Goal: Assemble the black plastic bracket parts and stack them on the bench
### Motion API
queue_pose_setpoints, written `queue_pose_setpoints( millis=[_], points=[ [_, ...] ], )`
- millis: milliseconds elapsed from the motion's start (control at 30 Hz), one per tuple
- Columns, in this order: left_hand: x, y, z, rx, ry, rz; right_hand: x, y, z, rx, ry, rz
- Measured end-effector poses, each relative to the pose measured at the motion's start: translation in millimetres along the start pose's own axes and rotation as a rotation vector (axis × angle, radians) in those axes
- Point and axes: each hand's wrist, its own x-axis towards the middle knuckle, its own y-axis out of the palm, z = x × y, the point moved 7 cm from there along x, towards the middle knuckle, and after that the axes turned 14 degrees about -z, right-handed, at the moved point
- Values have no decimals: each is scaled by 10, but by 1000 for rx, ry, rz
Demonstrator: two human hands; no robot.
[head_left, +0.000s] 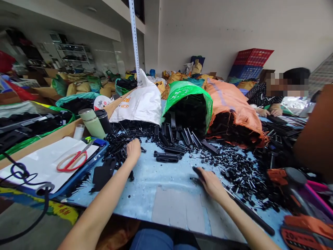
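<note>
Singly picking the black parts (118, 144) likely limits tangling; the left hand (133, 151) curls among them, the right hand (211, 184) is beside the screws (238, 168), and neither grip's closure is discernible.

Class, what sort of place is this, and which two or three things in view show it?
Probably a small assembly workshop: black parts and many small screw-like pieces lie loose on the worktable, and an orange-and-black power tool sits near its right-hand end.
</note>
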Motion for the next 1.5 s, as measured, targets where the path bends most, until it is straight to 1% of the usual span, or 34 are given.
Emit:
queue_pose_setpoints(
  millis=[33, 100, 167, 200, 267, 333, 400, 467, 533, 567, 600, 667, 733, 767, 800, 833, 867, 900, 933, 967, 1000, 1067, 1167, 1233, 1300, 1400, 1433, 1500],
  points=[
    [-160, -35, -132, -38, 65, 18, -3, -43, -56, -29, 36, -34],
    [-488, -84, -326, -98, 160, 50, -81, -41, -21, -28, 27, -52],
    [-695, -91, -383, -116, 171, 64, -254, 44, 138, -18, -35, -39],
    [-720, -79, -365, -111, 147, 62, -356, 95, 225, -22, -65, -36],
    [-619, -31, -295, -97, 86, 48, -535, 178, 357, -40, -96, -44],
    [-385, 29, -240, -101, 50, 33, -638, 217, 405, -42, -89, -57],
    [-135, 76, -220, -124, 39, 29, -662, 212, 393, -16, -66, -67],
    [35, 83, -220, -156, 30, 28, -644, 179, 361, 37, -49, -62],
    [73, 26, -237, -197, 24, 4, -614, 140, 341, 117, -36, -42],
    [35, -27, -256, -220, 26, -18, -597, 117, 331, 170, -16, -36],
    [-44, -93, -284, -234, 34, -42, -576, 95, 322, 236, 18, -35],
    [-313, -263, -392, -336, 59, -91, -522, 63, 302, 419, 139, -53],
    [-698, -456, -575, -599, 94, -100, -464, 94, 289, 675, 335, -67],
    [-915, -545, -695, -789, 117, -65, -440, 139, 304, 817, 442, -62],
    [-1133, -615, -827, -948, 144, 6, -420, 193, 338, 954, 539, -54],
    [-1351, -656, -976, -1059, 188, 122, -401, 245, 390, 1078, 616, -46],
    [-1553, -684, -1113, -1138, 223, 244, -383, 284, 453, 1181, 662, -41],
    [-1723, -700, -1223, -1186, 241, 350, -365, 304, 516, 1261, 678, -43],
    [-1847, -711, -1297, -1214, 236, 418, -351, 307, 570, 1319, 675, -46],
    [-1919, -723, -1334, -1228, 211, 436, -344, 296, 608, 1356, 656, -52],
    [-1951, -740, -1345, -1230, 182, 414, -341, 272, 626, 1372, 627, -55],
    [-1953, -789, -1334, -1201, 151, 323, -346, 200, 617, 1335, 540, -47],
    [-1955, -860, -1345, -1137, 172, 247, -351, 66, 575, 1156, 347, -14],
    [-1973, -900, -1362, -1124, 153, 203, -352, -18, 567, 1042, 258, -39],
    [-1997, -951, -1381, -1153, 105, 124, -358, -93, 594, 985, 237, -116],
    [-2034, -1037, -1402, -1218, 25, -22, -395, -144, 728, 975, 252, -221],
    [-2042, -1055, -1412, -1231, 10, -52, -412, -142, 787, 971, 258, -240],
    [-2043, -1057, -1431, -1240, -9, -69, -446, -125, 881, 942, 275, -289]
  ],
)
